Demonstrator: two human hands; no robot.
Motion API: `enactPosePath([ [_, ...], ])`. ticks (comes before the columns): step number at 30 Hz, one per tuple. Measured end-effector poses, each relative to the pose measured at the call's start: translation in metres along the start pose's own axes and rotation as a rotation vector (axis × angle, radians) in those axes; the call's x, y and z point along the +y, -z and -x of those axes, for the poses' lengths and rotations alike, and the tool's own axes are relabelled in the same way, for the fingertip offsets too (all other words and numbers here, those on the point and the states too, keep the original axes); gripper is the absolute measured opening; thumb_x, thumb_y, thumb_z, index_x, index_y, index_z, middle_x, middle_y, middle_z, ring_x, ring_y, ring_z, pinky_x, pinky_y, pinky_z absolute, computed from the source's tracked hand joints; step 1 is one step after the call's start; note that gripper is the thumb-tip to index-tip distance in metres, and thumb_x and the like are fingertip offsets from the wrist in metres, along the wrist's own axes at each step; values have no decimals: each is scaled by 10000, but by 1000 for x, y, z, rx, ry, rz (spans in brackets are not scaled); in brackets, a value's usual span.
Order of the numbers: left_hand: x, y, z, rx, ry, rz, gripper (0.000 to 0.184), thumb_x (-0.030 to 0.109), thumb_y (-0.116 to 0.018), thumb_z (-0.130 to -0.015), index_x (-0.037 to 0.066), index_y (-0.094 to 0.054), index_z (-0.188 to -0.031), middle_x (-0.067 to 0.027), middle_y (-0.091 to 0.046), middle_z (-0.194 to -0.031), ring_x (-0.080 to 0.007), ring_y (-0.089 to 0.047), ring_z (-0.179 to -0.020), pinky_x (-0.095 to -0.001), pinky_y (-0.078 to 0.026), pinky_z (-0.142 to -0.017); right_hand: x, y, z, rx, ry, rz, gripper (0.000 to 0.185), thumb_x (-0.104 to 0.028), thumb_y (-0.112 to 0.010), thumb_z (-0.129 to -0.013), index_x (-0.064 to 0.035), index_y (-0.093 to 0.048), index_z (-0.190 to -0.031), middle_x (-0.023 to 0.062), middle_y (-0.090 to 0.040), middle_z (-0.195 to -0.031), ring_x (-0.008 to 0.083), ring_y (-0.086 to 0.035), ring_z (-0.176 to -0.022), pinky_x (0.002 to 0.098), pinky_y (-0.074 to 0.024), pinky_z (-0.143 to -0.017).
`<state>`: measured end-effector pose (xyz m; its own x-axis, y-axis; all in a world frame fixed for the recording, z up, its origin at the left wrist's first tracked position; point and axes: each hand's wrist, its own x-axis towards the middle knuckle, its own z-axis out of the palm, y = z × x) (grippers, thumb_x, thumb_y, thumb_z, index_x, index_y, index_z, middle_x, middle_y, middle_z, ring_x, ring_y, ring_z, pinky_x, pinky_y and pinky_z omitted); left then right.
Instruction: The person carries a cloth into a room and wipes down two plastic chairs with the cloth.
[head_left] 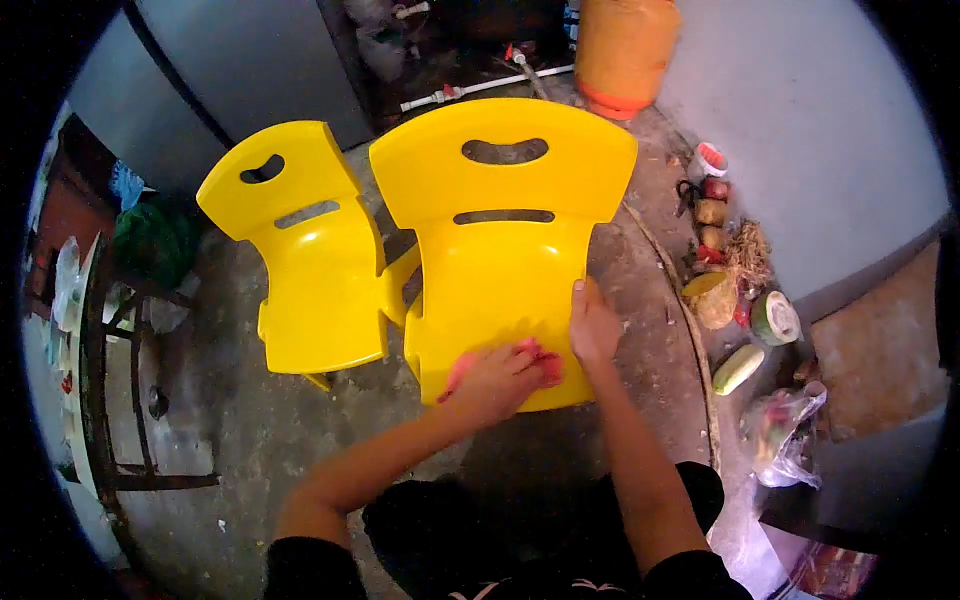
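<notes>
A yellow plastic chair (500,265) stands right in front of me, its seat toward me and its backrest, with two slots, at the far side. On the front of the seat my left hand (495,383) presses a crumpled pink cloth (541,362), fingers bent over it. My right hand (595,325) grips the right edge of the same seat, thumb on top; its other fingers are mostly hidden below. Close by on the left stands a second yellow chair (325,285), touched by neither hand.
An orange gas cylinder (625,50) stands at the back right. Along the right wall lie cut gourds (775,318), a pale long vegetable (738,370) and a plastic bag (785,430). A hose (690,330) crosses the floor. A table (95,370) stands left.
</notes>
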<state>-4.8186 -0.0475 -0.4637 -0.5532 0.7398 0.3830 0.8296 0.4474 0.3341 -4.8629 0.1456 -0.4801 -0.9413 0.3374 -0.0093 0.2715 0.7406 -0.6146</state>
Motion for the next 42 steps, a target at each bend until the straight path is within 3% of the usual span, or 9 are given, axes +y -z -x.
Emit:
enactPosePath([
  [3,-29,58,23,-138,700,237,193,131,-588,-855,120,-678,-1025,-91,-666,-1022,-290,-621,-952,-399,-505,-866,3,-1,0,16,30,-12,546,-471,-377,-1006,-81,-520,-1360,283,-645,-1105,458,-627,-1001,546,-487,-903],
  [5,-71,73,40,-38,490,-385,190,137,-573,-859,117,-677,-1018,-106,-666,-947,-314,-624,-944,-436,-498,-847,5,-3,2,38,56,-12,538,-462,-384,-1007,-73,-524,-1350,270,-650,-1107,457,-630,-996,544,-489,-902],
  [13,34,6,40,-194,40,-233,208,125,-523,-891,107,-663,-1043,-88,-603,-1166,-240,-574,-1109,-394,-484,-945,-7,7,3,34,49,-12,511,-437,-405,-1002,-89,-528,-1357,249,-644,-1165,442,-616,-1051,537,-484,-921],
  [17,-37,34,80,-210,582,118,178,155,-608,-852,132,-691,-1009,-90,-651,-1092,-349,-596,-1054,-499,-508,-865,1,-1,1,46,49,-40,522,-448,-415,-997,-105,-515,-1378,256,-641,-1162,443,-608,-1066,533,-468,-951],
  [22,16,39,71,-64,344,-320,227,96,-660,-777,111,-666,-1004,-99,-631,-1055,-338,-600,-1044,-494,-495,-892,-6,7,4,15,-14,-16,538,-466,-421,-992,-114,-504,-1390,264,-638,-1161,451,-604,-1072,534,-463,-957],
  [24,-18,-48,108,298,262,696,288,118,-628,-782,106,-655,-1068,-106,-618,-1091,-330,-572,-1098,-464,-462,-961,-1,1,3,42,40,-8,548,-475,-418,-990,-114,-499,-1395,267,-638,-1151,452,-608,-1063,536,-467,-950],
  [29,-89,45,13,-38,503,-341,371,29,-599,-744,87,-649,-1107,-99,-613,-1143,-312,-543,-1097,-380,-449,-994,1,2,3,36,23,-32,539,-499,-336,-1011,-122,-565,-1321,256,-643,-1138,449,-611,-1043,529,-464,-927],
  [39,-91,-12,-62,161,239,-169,347,95,-579,-816,116,-618,-1161,-81,-650,-1109,-279,-598,-1029,-389,-488,-951,8,0,-1,28,-115,-208,613,-502,-249,-1025,-67,-599,-1279,279,-618,-1181,458,-591,-1081,522,-438,-970],
  [42,-112,-22,-73,311,603,-292,277,87,-586,-816,114,-653,-1083,-60,-672,-1008,-277,-609,-1032,-410,-504,-877,5,-4,-1,100,-134,-381,620,-509,-245,-1029,-60,-607,-1257,265,-613,-1212,451,-579,-1112,487,-428,-992],
])
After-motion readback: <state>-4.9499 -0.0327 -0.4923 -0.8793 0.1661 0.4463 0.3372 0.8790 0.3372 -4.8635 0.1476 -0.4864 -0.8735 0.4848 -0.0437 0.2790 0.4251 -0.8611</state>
